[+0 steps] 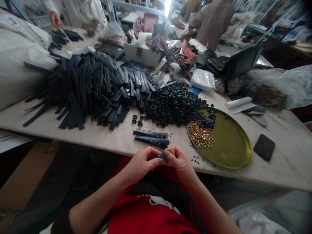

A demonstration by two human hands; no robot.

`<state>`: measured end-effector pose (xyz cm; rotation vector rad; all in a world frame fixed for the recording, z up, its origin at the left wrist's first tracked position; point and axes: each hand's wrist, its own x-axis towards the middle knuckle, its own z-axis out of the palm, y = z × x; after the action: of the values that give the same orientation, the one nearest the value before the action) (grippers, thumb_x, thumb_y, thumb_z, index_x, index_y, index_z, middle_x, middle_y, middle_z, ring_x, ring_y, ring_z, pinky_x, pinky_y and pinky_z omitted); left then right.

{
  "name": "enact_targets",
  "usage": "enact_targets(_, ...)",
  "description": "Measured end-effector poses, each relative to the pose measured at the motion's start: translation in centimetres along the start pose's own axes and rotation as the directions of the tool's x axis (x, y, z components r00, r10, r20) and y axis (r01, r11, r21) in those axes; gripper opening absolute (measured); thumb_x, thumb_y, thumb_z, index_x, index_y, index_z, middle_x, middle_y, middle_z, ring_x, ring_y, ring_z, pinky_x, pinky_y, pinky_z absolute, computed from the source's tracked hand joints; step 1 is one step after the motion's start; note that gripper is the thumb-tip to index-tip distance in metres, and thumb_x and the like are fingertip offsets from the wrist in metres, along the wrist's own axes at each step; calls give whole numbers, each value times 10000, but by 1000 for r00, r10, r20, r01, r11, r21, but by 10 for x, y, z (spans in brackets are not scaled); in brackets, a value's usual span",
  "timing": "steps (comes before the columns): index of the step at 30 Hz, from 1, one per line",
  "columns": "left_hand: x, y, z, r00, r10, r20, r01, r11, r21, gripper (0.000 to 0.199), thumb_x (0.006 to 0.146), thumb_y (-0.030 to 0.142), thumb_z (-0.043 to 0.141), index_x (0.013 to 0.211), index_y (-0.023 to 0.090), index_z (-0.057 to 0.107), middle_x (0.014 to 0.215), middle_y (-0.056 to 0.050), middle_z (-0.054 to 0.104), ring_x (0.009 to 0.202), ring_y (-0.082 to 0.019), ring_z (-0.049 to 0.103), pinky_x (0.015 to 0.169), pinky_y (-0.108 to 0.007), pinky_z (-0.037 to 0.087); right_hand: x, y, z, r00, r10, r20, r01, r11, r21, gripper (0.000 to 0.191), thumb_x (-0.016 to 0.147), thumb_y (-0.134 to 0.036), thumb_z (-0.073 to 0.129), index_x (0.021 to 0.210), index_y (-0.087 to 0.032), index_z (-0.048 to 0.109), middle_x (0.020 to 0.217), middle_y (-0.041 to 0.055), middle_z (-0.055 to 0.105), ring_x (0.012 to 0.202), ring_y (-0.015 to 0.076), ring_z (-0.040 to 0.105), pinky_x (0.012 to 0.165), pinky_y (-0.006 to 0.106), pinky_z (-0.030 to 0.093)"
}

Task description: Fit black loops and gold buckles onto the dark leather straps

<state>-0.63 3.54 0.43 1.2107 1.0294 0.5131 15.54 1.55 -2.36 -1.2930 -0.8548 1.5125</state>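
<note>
Close to the table's front edge, my left hand (146,159) pinches a dark strap (161,157). My right hand (177,158) is closed on the strap's other end, where a bit of gold metal, apparently a buckle, shows between the fingers. Just beyond my hands lie two stacks of finished-looking dark straps (151,138) with gold buckles at their right ends. A heap of small black loops (175,102) sits behind them, with a few loose loops (137,119) to its left. Gold buckles (201,134) are piled on the left side of a round yellow-green tray (234,143).
A large pile of dark strips (97,84) covers the table's left half. A black phone (264,147) lies right of the tray. Behind stand a white box (141,54) and plastic-wrapped bundles (202,79). Across the table is a co-worker's hand (56,20) near more strips.
</note>
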Motion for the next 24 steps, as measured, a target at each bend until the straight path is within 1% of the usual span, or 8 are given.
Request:
enact_targets(2, -4, -1, 2, 1000, -8, -12, 8, 1000, -29, 271, 749, 349, 584, 914, 134, 567, 817, -19, 622, 661, -111, 546, 591, -228, 433, -3, 1, 1, 987, -141, -81, 128, 981, -147, 255, 698, -363, 646, 756, -209, 451, 640, -57, 466, 558, 86, 440, 539, 217, 376)
enact_targets(5, -8, -4, 4, 999, -9, -34, 7, 999, -36, 269, 745, 346, 591, 905, 131, 581, 795, -19, 623, 637, -103, 533, 574, -222, 418, -7, 3, 0, 964, -262, -53, 229, 910, -345, 218, 750, -306, 579, 919, -229, 465, 699, -43, 502, 588, 101, 471, 550, 227, 382)
enact_targets(8, -12, -8, 6, 999, -7, -40, 5, 998, -62, 264, 743, 346, 594, 896, 130, 594, 783, -21, 632, 652, -110, 540, 587, -225, 419, -11, 1, -2, 957, -288, 36, 264, 816, -514, 111, 779, -269, 524, 878, -218, 520, 670, -28, 511, 572, 109, 458, 535, 236, 363)
enact_targets(15, -12, -18, 6, 998, -58, 26, 62, 984, -164, 276, 733, 334, 610, 912, 124, 606, 814, -47, 658, 697, -122, 565, 588, -215, 408, -14, -12, -7, 931, -306, 198, 359, 679, -641, 32, 738, -200, 536, 752, -219, 558, 692, -9, 547, 627, 129, 471, 568, 249, 358)
enact_targets(17, -11, -18, 3, 993, -91, 73, 102, 978, -179, 283, 723, 334, 618, 911, 122, 612, 792, -46, 663, 667, -114, 558, 558, -204, 390, -15, -14, -9, 935, -255, 245, 353, 707, -613, 14, 723, -207, 556, 732, -215, 563, 649, -21, 532, 593, 118, 455, 538, 237, 346)
enact_targets(21, -8, -16, 0, 980, -136, 145, 162, 968, -189, 297, 712, 344, 626, 912, 123, 616, 764, -38, 666, 588, -86, 516, 523, -192, 360, -14, -14, -11, 971, -30, 239, 147, 858, -493, 84, 744, -285, 558, 759, -202, 551, 532, -61, 453, 461, 77, 374, 422, 197, 266)
enact_targets(22, -6, -16, -1, 982, -131, 139, 156, 970, -186, 297, 713, 343, 625, 911, 123, 616, 765, -38, 664, 595, -88, 519, 533, -194, 365, -13, -13, -11, 974, -19, 224, 130, 860, -494, 87, 745, -287, 556, 761, -202, 549, 529, -63, 451, 456, 76, 372, 419, 196, 262)
enact_targets(24, -2, -19, 0, 987, -111, 115, 129, 977, -168, 284, 718, 333, 617, 906, 120, 618, 772, -37, 657, 631, -99, 534, 564, -202, 382, -11, -12, -9, 976, -82, 200, 183, 806, -562, 54, 734, -256, 562, 752, -204, 556, 560, -52, 485, 492, 86, 406, 453, 204, 293)
